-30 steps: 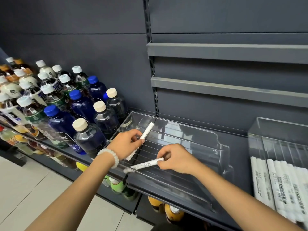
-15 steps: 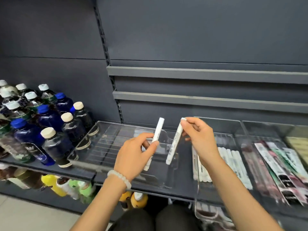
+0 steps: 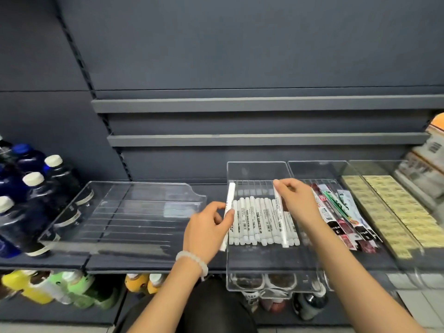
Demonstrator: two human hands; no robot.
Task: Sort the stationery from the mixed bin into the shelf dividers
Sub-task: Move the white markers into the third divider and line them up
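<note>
My left hand grips a white marker that stands almost upright at the left wall of a clear divider bin. In my right hand is a second white marker, pinched near its top and lying over the row of white markers inside that bin. To the left on the shelf sits a wide clear tray with nothing in it.
Dark and blue bottles crowd the shelf at the left. Right of the marker bin stand a bin of packaged pens and a bin of yellow boxes. More bottles sit on the lower shelf. Two grey rails cross the back panel.
Both hands lifted their markers out of the wide tray and carried them right, to the bin of white markers. The view has swung right with them.
</note>
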